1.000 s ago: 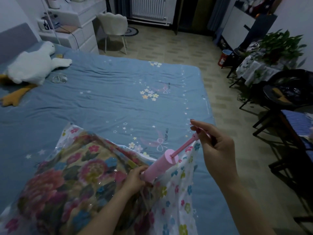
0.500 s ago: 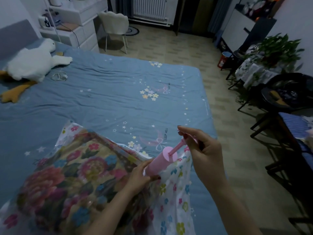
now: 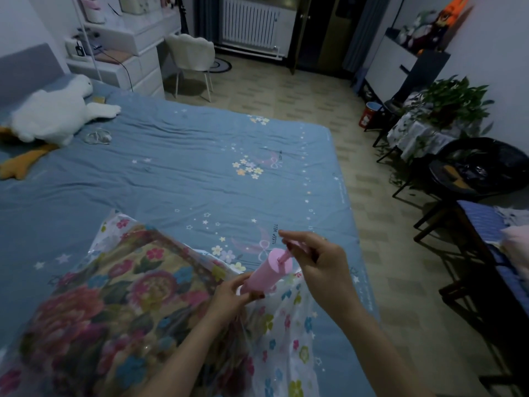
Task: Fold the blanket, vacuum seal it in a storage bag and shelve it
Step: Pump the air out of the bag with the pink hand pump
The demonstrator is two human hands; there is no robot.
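A folded flowered blanket (image 3: 94, 305) lies inside a clear storage bag (image 3: 286, 325) printed with small flowers, on the near part of the blue bed (image 3: 171, 173). A pink hand pump (image 3: 267, 275) stands tilted on the bag, its base hidden by my fingers. My left hand (image 3: 232, 298) grips the lower end of the pump barrel against the bag. My right hand (image 3: 317, 262) grips the pump's handle, which sits close to the barrel top with only a short piece of pink rod showing.
A white plush goose (image 3: 54, 113) and a small clear object (image 3: 98, 136) lie at the bed's far left. White drawers (image 3: 126, 67) and a white chair (image 3: 191, 57) stand beyond. Right of the bed are tiled floor, a potted plant (image 3: 452, 101), dark chairs (image 3: 475, 167) and a red bucket (image 3: 369, 114).
My right hand has pushed the pump handle down toward the barrel; the long exposed rod has shortened to a stub. My left hand stays at the pump's base.
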